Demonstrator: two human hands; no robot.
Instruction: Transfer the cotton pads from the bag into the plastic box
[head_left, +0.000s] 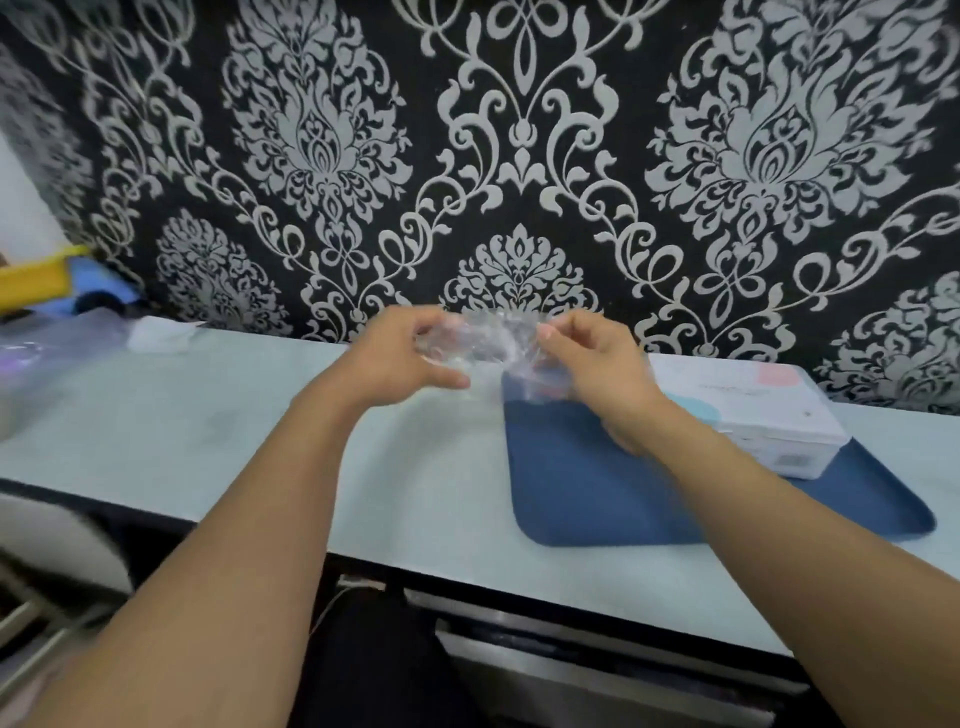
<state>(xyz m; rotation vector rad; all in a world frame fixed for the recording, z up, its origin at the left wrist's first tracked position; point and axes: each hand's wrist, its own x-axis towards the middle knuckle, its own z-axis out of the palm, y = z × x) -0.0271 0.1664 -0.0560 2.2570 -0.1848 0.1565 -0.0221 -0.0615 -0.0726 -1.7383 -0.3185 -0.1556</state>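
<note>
A crumpled clear plastic bag (485, 340) is held in the air above the pale table (208, 415), between both hands. My left hand (402, 358) pinches its left end with curled fingers. My right hand (592, 364) pinches its right end. I cannot tell whether any pads are inside the bag. A plastic box (769, 415) with a white lid lies closed on the blue mat (597, 499), just right of my right hand. White cotton pads (158, 332) lie in a small heap at the table's far left.
A patterned black-and-silver wall (519, 156) rises right behind the table. Clear plastic wrap (47, 338) and a yellow and blue object (57, 283) sit at the far left. A chair back (57, 545) stands below the table's front edge at left.
</note>
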